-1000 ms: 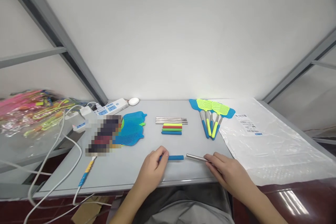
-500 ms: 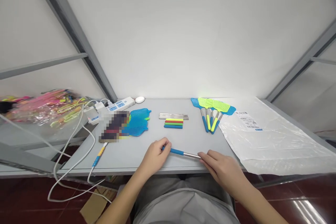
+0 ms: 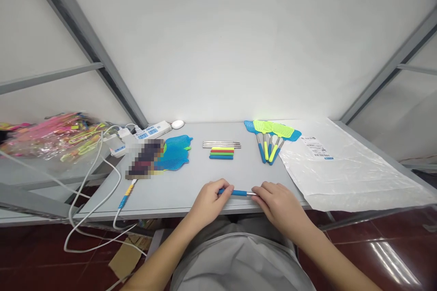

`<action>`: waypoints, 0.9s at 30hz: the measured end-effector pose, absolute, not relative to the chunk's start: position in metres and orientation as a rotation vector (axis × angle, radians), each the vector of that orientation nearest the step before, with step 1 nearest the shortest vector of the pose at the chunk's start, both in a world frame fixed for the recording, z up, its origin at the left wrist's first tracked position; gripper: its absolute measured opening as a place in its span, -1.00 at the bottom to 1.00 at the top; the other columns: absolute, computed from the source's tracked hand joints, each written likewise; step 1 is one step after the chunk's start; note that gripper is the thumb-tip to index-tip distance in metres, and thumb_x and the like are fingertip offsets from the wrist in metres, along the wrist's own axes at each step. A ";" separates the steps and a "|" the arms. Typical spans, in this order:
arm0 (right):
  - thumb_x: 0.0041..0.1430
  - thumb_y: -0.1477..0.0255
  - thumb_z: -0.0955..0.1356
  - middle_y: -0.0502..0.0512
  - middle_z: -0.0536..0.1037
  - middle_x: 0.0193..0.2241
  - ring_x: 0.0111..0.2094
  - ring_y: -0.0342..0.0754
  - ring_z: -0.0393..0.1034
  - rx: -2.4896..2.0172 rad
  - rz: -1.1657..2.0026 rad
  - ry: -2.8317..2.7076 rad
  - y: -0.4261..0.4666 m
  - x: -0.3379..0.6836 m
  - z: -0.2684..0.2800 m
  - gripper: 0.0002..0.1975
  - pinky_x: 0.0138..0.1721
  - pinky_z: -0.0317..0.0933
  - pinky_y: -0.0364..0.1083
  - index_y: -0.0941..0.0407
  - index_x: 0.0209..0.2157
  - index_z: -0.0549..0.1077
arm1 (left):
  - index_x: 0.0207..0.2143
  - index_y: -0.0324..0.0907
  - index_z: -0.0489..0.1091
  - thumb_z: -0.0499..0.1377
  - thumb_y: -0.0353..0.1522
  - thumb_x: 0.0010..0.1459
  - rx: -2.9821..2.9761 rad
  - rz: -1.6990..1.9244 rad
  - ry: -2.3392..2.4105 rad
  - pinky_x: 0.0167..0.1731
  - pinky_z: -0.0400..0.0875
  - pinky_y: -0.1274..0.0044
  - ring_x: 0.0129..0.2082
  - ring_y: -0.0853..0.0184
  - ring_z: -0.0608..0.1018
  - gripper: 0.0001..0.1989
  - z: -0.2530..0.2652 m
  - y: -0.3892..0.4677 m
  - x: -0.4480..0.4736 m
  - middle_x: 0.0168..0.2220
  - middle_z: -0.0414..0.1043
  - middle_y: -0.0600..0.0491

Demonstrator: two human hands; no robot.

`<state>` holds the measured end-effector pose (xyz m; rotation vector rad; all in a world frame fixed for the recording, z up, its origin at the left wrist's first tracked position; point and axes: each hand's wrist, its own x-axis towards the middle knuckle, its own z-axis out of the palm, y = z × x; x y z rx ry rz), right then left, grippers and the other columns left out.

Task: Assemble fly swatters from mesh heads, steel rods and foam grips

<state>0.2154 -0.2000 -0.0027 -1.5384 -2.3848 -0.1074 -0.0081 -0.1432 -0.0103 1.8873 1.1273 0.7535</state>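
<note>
Near the front edge of the table, my left hand [image 3: 209, 201] is closed around the outer end of a blue handle grip [image 3: 239, 193]. A short piece of metal rod [image 3: 251, 194] shows at the grip's other end, and my right hand [image 3: 282, 204] pinches it, hiding the rest. Behind them lie several metal rods [image 3: 221, 144] side by side, with coloured handle grips [image 3: 221, 153] in yellow, red, green and blue in front. To the right, several whole fly swatters [image 3: 273, 138], blue and yellow-green, are fanned out. Blue swatter heads [image 3: 175, 157] are piled at the left.
A white plastic bag [image 3: 344, 173] with a printed label covers the table's right side. White power strips [image 3: 150, 132] and a loose white cable [image 3: 77, 195] lie at the left, beside a blurred-out object [image 3: 145, 159]. Bagged colourful items [image 3: 58, 138] sit farther left.
My right hand has come closer to my left, and less bare rod shows between the blue grip and my right fingers. The held piece lies nearly level now. The view has shifted slightly.
</note>
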 end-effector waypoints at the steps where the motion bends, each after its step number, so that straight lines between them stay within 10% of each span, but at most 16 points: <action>1: 0.39 0.37 0.21 0.08 0.50 -0.38 -0.36 -0.01 0.39 -1.557 -0.100 -2.368 -0.199 0.218 -0.002 -0.78 -0.32 0.13 -0.03 0.10 -0.15 0.46 | -0.43 -0.16 0.41 0.08 -0.14 0.25 1.814 0.783 1.114 -0.35 0.20 0.54 -0.41 0.35 0.37 -0.68 -0.011 -0.141 -0.011 -0.48 0.38 0.13; 11: 0.41 0.38 0.18 0.03 0.49 -0.41 -0.39 -0.05 0.42 -1.504 0.113 -2.362 -0.196 0.212 -0.011 -0.78 -0.41 0.10 -0.10 0.07 -0.23 0.42 | -0.22 -0.26 0.39 0.01 0.00 0.24 1.108 0.920 0.848 -0.28 0.41 0.46 -0.34 0.26 0.56 -0.52 -0.011 -0.103 -0.015 -0.28 0.53 -0.10; 27: 0.42 0.43 0.13 0.03 0.44 -0.52 -0.55 -0.09 0.34 -1.182 -0.187 -2.530 -0.187 0.174 0.026 -0.69 -0.51 -0.09 -0.06 0.09 -0.40 0.36 | -0.36 -0.20 0.31 -0.18 0.14 0.23 0.901 0.959 0.645 -0.47 0.35 0.53 -0.56 0.42 0.35 -0.38 0.025 -0.131 -0.018 -0.46 0.35 0.06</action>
